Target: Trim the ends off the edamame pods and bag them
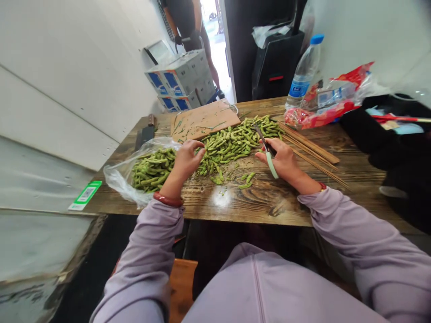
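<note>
My left hand (187,157) hovers between the bagged pods and the loose pile, its thumb and bent index finger apart and nothing visible between them. In my right hand (282,157) is a pair of scissors (269,154) with pale green handles. Their blades point away over the right part of a pile of green edamame pods (232,142). A clear plastic bag (118,181) full of more pods (153,172) lies left of my left wrist. A few single pods (248,180) and small trimmings are scattered on the wood between my hands.
Behind the pile lies a cutting board (205,119), with a cleaver (145,134) to its left. Wooden sticks (311,146) lie right of the scissors. A water bottle (303,76) and red plastic packaging (323,112) stand farther right. Beyond the table, a person (186,22) is behind stacked boxes (183,76).
</note>
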Tool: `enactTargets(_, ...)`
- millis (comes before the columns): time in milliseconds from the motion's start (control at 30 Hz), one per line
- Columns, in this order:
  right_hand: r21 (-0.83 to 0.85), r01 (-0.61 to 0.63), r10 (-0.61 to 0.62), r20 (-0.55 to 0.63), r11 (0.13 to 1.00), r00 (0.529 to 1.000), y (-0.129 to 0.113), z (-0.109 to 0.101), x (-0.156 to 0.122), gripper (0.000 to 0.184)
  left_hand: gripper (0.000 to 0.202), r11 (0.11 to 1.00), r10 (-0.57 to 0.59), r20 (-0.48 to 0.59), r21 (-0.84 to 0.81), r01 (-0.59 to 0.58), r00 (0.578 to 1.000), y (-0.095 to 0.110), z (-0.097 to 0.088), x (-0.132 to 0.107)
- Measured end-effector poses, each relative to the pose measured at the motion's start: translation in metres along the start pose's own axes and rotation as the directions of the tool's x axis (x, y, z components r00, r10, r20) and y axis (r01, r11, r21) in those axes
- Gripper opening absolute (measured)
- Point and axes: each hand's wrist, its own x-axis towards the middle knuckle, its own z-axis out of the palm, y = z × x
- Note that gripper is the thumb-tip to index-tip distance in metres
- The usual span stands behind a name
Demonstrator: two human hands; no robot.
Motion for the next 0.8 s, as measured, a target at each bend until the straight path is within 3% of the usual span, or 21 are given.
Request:
enactTargets(200, 0.058, -0.027, 0.029, -0.032, 0.998, 0.999, 0.0, -0.001, 0.004, 0.039, 0.032, 0.995, 0.048, 0.109, 0.086, -0.057, 0.993, 0.025, 0.056, 0.046)
enactTargets(367, 0.106, -0.123, 0.137, -0.137, 0.987, 0.981, 0.003, -0.006, 0.012, 0.036, 0.053, 0.977, 0.065, 0.192, 0.188, -0.102, 0.979, 0.035, 0.08, 0.081)
enactTargets(467, 0.124, -0.138, 0.157, -0.154, 0.983, 0.976, 0.002, -0.008, 0.015, 0.038, 0.049, 0.941, 0.123, 0.407, 0.241, -0.236, 0.905, 0.047, 0.08, 0.092)
enactTargets(533, 0.114, -0.137, 0.154, -0.153, 0.984, 0.976, -0.001, -0.008, 0.016, 0.038, 0.04, 0.902, 0.102, 0.524, 0.31, -0.301, 0.846, 0.06, 0.077, 0.099)
enactTargets(567, 0.103, -0.134, 0.148, -0.146, 0.986, 0.978, -0.003, -0.008, 0.016, 0.038, 0.039, 0.88, 0.069, 0.546, 0.36, -0.309, 0.835, 0.069, 0.075, 0.104)
enactTargets(667, 0.096, -0.088, 0.101, -0.139, 0.991, 0.985, -0.008, -0.009, 0.016, 0.034, 0.042, 0.853, 0.066, 0.498, 0.422, -0.308, 0.865, 0.096, 0.081, 0.122)
enactTargets(800, 0.085, -0.022, 0.036, -0.176, 0.996, 0.984, -0.012, -0.01, 0.015, 0.036, 0.054, 0.904, 0.174, 0.397, 0.299, -0.306, 0.901, 0.129, 0.113, 0.151)
